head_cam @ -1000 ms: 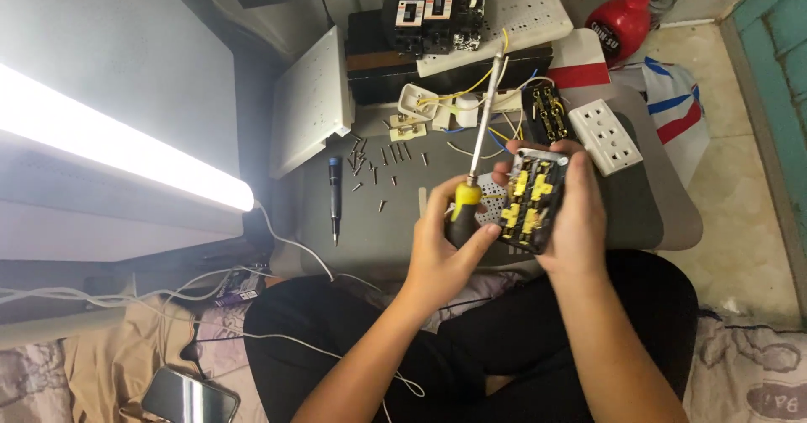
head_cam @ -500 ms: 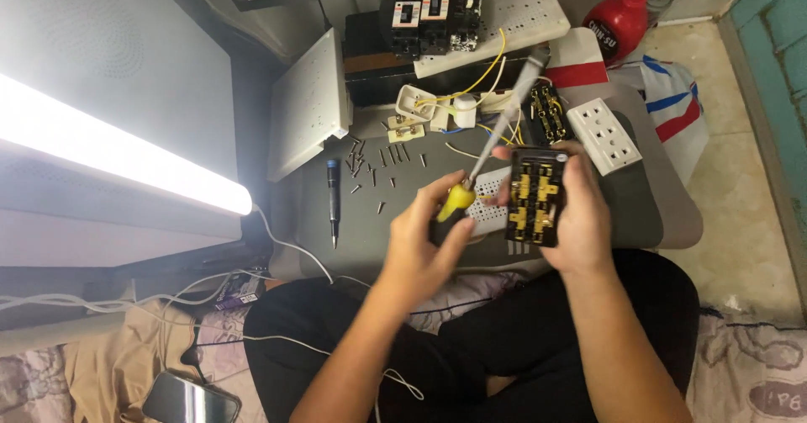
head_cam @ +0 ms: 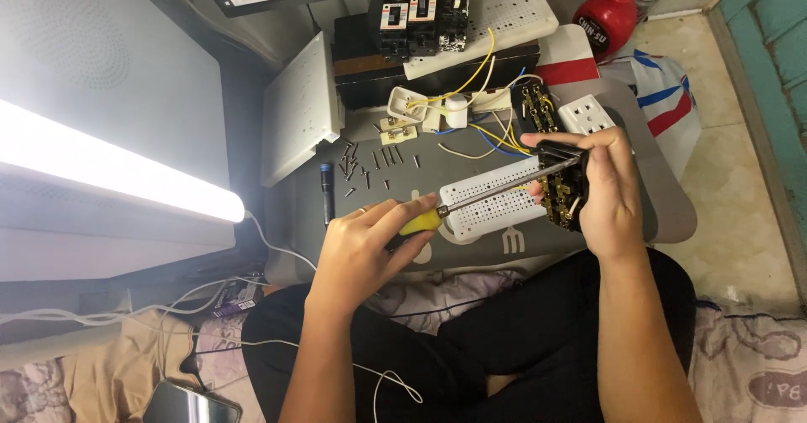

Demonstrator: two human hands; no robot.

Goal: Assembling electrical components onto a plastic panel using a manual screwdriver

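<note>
My left hand (head_cam: 366,242) grips the yellow handle of a screwdriver (head_cam: 483,198); its metal shaft runs right and slightly up, with the tip at a black electrical part with brass contacts (head_cam: 561,186). My right hand (head_cam: 605,183) holds that black part upright over a white perforated panel (head_cam: 487,208) lying on the grey tabletop (head_cam: 656,221). Both arms reach out over my lap in dark trousers.
Loose screws (head_cam: 370,164) and a dark pen-like tool (head_cam: 326,189) lie left of the panel. Behind are white sockets (head_cam: 586,113), yellow and blue wires (head_cam: 479,124), another perforated board (head_cam: 504,13), black breakers (head_cam: 420,21), a leaning white panel (head_cam: 298,112), a red bottle (head_cam: 609,15) and a bright tube lamp (head_cam: 109,171).
The screwdriver has swung from pointing steeply up to lying nearly level, tip at the black part. My right hand turned the part and shifted it right, uncovering the white perforated panel.
</note>
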